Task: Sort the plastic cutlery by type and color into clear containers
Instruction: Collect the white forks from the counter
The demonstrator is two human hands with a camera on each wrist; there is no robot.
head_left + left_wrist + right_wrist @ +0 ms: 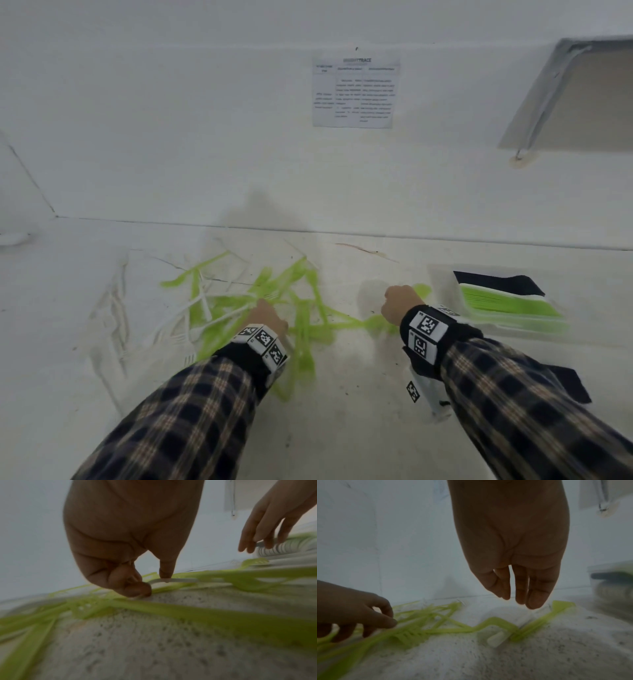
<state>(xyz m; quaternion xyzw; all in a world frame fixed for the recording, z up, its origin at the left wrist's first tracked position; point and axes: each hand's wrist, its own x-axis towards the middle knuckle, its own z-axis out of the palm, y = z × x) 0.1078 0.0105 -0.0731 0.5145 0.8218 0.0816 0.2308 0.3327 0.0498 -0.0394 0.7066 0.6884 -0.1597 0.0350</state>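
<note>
A tangled pile of green plastic cutlery [298, 308] lies on the white surface, with white cutlery [113, 318] spread to its left. My left hand [265, 313] is down in the pile. In the left wrist view its thumb and forefinger pinch a white utensil [178, 580]. My right hand [400, 301] hovers to the right with fingers [536, 599] hanging straight and holding nothing, just above a green fork [559, 607]. A clear container [548, 323] at the right holds stacked green cutlery.
A printed sheet [354, 92] is stuck to the white wall behind. Dark cloth pieces lie by the container [496, 281] and near my right forearm [568, 380]. A grey framed opening [582, 99] is at the upper right.
</note>
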